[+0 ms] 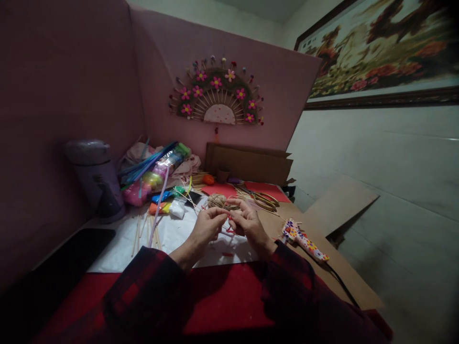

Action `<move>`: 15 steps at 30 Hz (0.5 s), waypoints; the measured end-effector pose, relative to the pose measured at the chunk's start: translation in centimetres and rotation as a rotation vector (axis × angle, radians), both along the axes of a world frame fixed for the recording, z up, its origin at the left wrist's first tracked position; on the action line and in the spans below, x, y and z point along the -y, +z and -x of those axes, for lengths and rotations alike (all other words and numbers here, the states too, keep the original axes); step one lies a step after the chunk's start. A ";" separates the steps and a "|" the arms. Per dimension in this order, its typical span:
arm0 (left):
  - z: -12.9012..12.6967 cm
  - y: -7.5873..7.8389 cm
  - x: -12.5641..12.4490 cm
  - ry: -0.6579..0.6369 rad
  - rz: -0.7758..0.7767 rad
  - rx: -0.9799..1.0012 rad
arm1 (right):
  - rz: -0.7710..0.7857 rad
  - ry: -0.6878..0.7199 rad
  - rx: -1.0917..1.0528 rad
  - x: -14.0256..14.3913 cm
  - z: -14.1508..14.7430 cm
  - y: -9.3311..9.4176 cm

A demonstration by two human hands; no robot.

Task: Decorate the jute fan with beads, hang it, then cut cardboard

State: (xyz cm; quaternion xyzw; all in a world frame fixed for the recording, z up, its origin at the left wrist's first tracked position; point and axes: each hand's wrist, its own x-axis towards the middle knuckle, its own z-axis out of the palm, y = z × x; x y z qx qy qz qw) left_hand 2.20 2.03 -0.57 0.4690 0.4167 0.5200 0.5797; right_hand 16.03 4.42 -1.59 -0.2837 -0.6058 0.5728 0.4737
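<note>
Now pinching a small red piece (228, 224) between both hands, left hand (207, 228) and right hand (248, 224) fingertips pressed together; twine ball (216, 200) waiting at twelve o'clock, glue gun (303, 239) lying unused at three.

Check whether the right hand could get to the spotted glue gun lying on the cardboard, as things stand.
Probably yes. The glue gun lies in the open on the cardboard, just beside the right hand, with nothing between them. But that hand and the left hand both pinch a small red piece, so it would have to let go first.
</note>
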 end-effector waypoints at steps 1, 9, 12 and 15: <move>0.0 0.0 0.0 -0.003 -0.002 0.004 | -0.003 -0.005 0.005 0.0 0.0 0.0; -0.3 -0.3 -0.4 0.022 -0.025 0.068 | 0.044 -0.019 -0.002 -0.2 0.0 -0.2; -0.3 -0.4 -0.6 0.027 -0.023 0.097 | 0.032 -0.056 0.002 -0.4 0.0 -0.3; -0.1 -0.3 -0.6 0.013 -0.023 0.124 | -0.090 -0.137 0.100 -0.5 0.2 -0.4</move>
